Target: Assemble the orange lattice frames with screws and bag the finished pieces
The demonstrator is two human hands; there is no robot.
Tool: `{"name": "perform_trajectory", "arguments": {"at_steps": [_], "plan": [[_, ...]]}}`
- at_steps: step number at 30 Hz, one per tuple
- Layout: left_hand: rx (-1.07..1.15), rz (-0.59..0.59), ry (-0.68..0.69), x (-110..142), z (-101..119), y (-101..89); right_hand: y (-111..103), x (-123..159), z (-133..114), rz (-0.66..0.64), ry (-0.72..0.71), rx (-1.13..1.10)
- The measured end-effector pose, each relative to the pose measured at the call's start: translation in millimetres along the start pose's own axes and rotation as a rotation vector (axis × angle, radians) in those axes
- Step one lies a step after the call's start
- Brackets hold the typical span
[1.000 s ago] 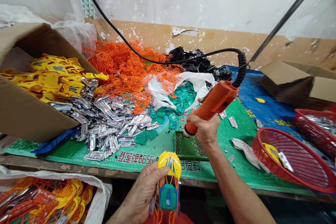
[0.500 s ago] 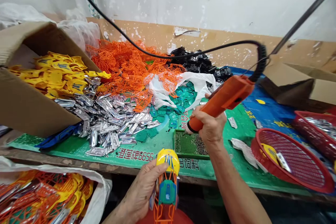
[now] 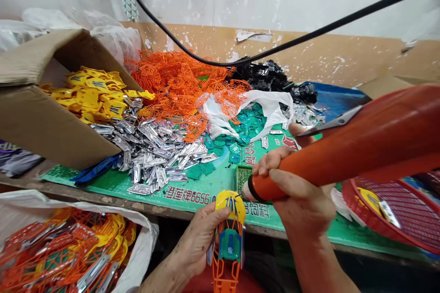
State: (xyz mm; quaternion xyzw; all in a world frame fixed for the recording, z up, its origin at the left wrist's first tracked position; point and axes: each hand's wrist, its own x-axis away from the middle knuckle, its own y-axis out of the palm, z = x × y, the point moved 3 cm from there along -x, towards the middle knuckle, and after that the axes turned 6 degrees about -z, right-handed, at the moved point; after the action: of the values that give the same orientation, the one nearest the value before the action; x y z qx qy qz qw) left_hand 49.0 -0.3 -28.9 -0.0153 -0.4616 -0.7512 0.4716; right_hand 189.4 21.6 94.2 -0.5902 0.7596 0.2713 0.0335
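L hand (image 3: 202,229) low, thumb (image 3: 220,214) on top, R hand (image 3: 300,197) higher, fingers (image 3: 271,159) curled

Workshop, parts heaped (image 3: 151,151) on workbench (image 3: 165,196)

orange driver (image 3: 347,146) cut off by right edge, basket (image 3: 409,210) partly hidden behind it

My left hand (image 3: 201,233) and right hand (image 3: 304,194) are bare, and my forearms (image 3: 321,261) too. Small specks dot my left wrist (image 3: 176,256). Something red (image 3: 247,283) shows at my lap, mostly cut off.
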Motion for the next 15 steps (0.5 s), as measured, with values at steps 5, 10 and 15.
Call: {"name": "perform_trajectory", "arguments": {"at_steps": [5, 10, 15], "plan": [[0.054, 0.001, 0.02, 1.2, 3.1, 1.8, 2.3, 3.4, 8.4, 0.013, 0.02, -0.014], [0.07, 0.03, 0.0, 4.0, 4.3, 4.7, 2.5, 4.9, 14.1, -0.016, 0.008, 0.007], [0.072, 0.033, -0.007, 3.8, 4.8, 6.1, 0.6, 6.4, 18.1, -0.063, 0.016, -0.009]]}}
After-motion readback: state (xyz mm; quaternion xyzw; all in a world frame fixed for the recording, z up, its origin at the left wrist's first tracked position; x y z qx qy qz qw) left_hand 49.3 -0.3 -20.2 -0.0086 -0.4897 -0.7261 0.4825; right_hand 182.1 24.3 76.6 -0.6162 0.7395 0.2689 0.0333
